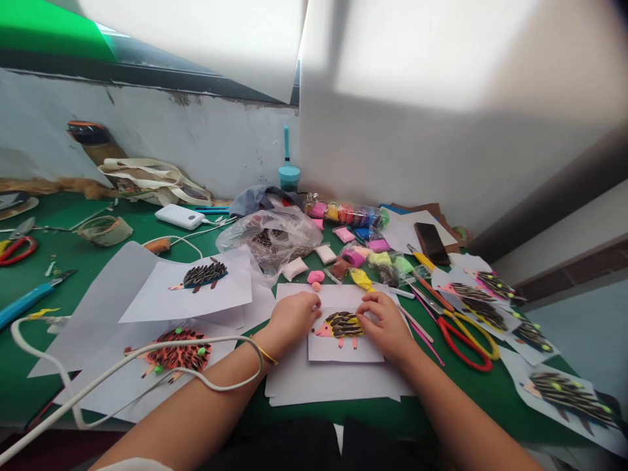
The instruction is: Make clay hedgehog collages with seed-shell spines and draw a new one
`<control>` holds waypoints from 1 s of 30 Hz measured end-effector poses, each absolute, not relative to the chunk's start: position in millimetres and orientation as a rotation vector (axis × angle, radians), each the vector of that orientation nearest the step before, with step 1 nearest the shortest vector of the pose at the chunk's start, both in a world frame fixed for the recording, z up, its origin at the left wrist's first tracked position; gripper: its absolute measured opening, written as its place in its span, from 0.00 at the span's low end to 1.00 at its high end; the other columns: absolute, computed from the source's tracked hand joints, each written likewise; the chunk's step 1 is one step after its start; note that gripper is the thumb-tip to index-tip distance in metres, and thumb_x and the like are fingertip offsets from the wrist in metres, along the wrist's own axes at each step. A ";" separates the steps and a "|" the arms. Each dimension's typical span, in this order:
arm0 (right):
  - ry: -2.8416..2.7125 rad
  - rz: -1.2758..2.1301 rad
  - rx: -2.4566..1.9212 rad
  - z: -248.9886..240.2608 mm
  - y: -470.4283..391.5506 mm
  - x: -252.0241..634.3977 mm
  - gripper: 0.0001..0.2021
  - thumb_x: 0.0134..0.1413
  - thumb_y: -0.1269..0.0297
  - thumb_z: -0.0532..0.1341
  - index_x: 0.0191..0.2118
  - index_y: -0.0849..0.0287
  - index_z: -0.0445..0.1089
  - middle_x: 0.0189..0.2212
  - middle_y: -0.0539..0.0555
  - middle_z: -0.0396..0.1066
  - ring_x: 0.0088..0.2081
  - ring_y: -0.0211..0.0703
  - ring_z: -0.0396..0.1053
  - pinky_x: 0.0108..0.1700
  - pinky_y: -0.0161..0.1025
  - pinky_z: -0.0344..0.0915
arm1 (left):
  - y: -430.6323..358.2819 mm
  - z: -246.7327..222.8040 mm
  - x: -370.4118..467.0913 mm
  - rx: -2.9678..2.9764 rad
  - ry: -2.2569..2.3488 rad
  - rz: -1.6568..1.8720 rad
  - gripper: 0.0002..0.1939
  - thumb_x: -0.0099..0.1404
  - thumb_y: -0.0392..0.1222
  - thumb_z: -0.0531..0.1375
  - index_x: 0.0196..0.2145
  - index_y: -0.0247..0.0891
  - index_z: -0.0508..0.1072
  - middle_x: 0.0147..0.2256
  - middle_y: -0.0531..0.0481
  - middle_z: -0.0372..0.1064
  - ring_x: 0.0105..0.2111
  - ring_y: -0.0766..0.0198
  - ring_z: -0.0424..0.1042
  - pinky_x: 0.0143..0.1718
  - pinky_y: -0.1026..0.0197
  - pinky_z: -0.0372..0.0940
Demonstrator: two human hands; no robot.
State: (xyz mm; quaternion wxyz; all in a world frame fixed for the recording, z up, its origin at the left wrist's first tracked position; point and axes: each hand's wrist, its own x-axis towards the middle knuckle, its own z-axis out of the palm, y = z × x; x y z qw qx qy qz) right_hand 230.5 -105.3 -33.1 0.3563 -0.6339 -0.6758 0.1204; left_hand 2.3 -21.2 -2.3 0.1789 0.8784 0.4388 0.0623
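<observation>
thumb and forefinger of the right grip [384,329] curl close together at the rump of the sunflower-seed hedgehog [338,324]; whether they pinch a seed i cannot tell. the left grip [296,320] has its fingers bunched at the upper left of the white card [346,357], near the hedgehog's head; how firmly it presses is hidden.

the hedgehog lies flat on that card, between the two grips. its long axis runs left to right, roughly level, with the snout pointing toward the left grip, the rump toward the right one and the feet toward the person.

as a judgement, work at the rump would go best with the left grip steadying the card by its edge and the right pressing lightly, straight down, so the yellow clay is not squashed and the seed rows stay slanted backward.

under the card are larger white sheets [297,386] on the green table [495,386]. just beyond the left grip sits a pink clay lump [315,277]; farther out, a plastic bag [304,229] with dark seeds. right of the right grip lie red-handled scissors [458,343]; well left of the left grip, an orange-pink seed hedgehog [181,353].
</observation>
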 end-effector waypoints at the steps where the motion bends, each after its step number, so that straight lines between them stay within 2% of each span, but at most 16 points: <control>1: -1.742 0.315 -1.641 -34.5 -105.6 230.4 0.04 0.53 0.67 0.61 0.32 0.54 0.73 0.42 0.56 0.66 0.47 0.51 0.65 0.51 0.50 0.62 | -21.3 -2.2 2.4 2.485 1.243 0.174 0.10 0.65 0.43 0.57 0.43 0.42 0.75 0.43 0.48 0.75 0.43 0.57 0.73 0.41 0.60 0.64; 30: -1.805 0.340 -1.666 -38.1 -105.2 229.2 0.05 0.55 0.67 0.60 0.32 0.55 0.74 0.42 0.57 0.66 0.47 0.52 0.64 0.52 0.51 0.62 | -21.9 4.7 3.4 2.421 1.248 0.157 0.11 0.65 0.42 0.57 0.43 0.41 0.75 0.44 0.47 0.75 0.43 0.56 0.73 0.42 0.58 0.63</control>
